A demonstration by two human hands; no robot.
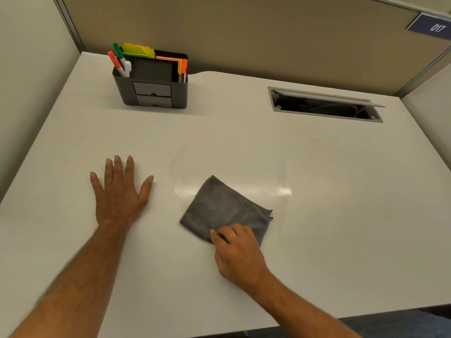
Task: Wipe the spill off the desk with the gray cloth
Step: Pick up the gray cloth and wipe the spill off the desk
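Cloth (223, 211) folded, flat on desk (317, 191) centre, right hand (240, 254) fingers (220, 236) pressing its near edge. Left hand (119, 191) flat, fingers spread, beside. Faint wet sheen (244, 176) beyond cloth; wiping seems unfinished.

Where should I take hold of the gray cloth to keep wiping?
Probably the near edge of the gray cloth, coming from above on the person's side. It lies folded flat on the desk, so there is no raised part to pinch; a pressing palm grips best. The right hand already rests on that near corner, and the left hand lies flat, apart from it.
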